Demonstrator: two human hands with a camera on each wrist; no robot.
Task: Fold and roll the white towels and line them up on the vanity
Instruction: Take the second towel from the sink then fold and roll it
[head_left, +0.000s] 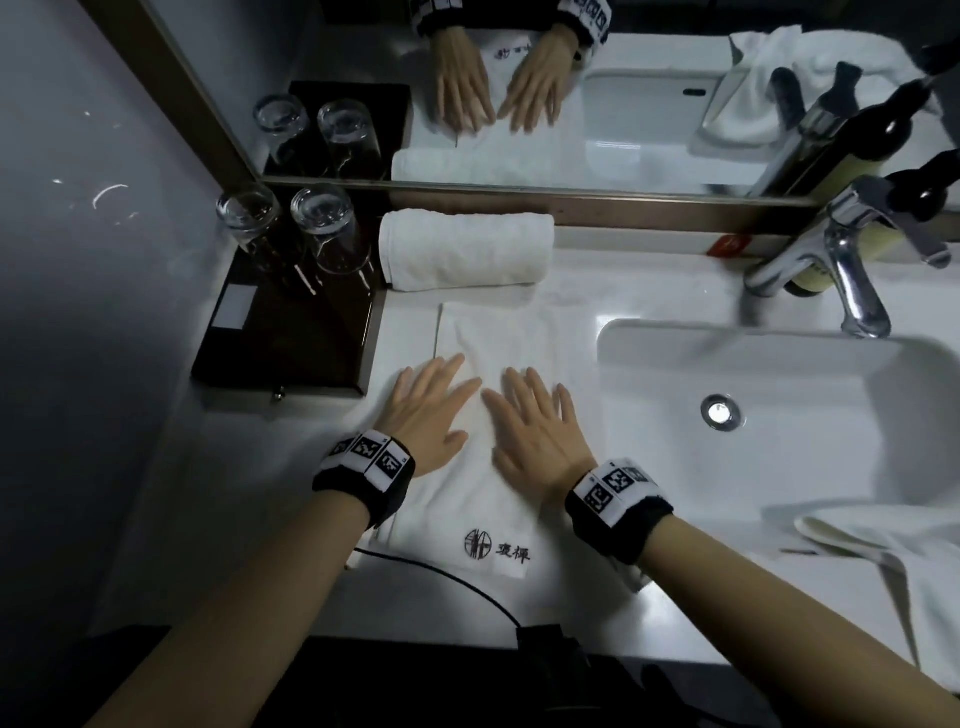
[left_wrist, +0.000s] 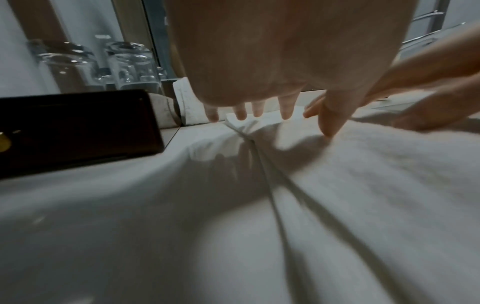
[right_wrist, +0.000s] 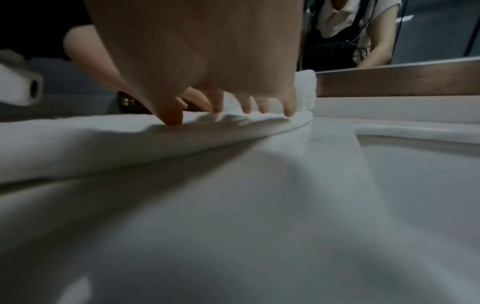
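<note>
On the white surface (head_left: 670, 618) left of the sink (head_left: 779, 415), in the head view, a folded towel (head_left: 467, 509) lies as a long strip running from the near edge toward the far wall; the left hand (head_left: 423, 410) and the right hand (head_left: 535, 426) lie flat on it side by side, fingers straight and spread, grasping nothing; a finished rolled towel (head_left: 462, 249) sits at the far side against the mirror frame, just right of the two upturned glasses (head_left: 291, 228) on the dark tray (head_left: 291, 343); another loose towel (head_left: 883, 545) hangs over the near right rim of the sink, not yet folded.

In the left wrist view the left hand (left_wrist: 285, 61) hovers low with fingers (left_wrist: 287, 107) extended over the creased cloth; the thumb tip touches the towel.

In the right wrist view the right hand (right_wrist: 207, 51) presses its fingers (right_wrist: 289, 105) down on the strip, released and flat; the roll shows beyond them.

The step in hand looks like smoothing the fold before rolling; the next move probably calls for taking up one short end, turning it tightly over itself, and keeping the edges square so the roll ends beside the first.
</note>
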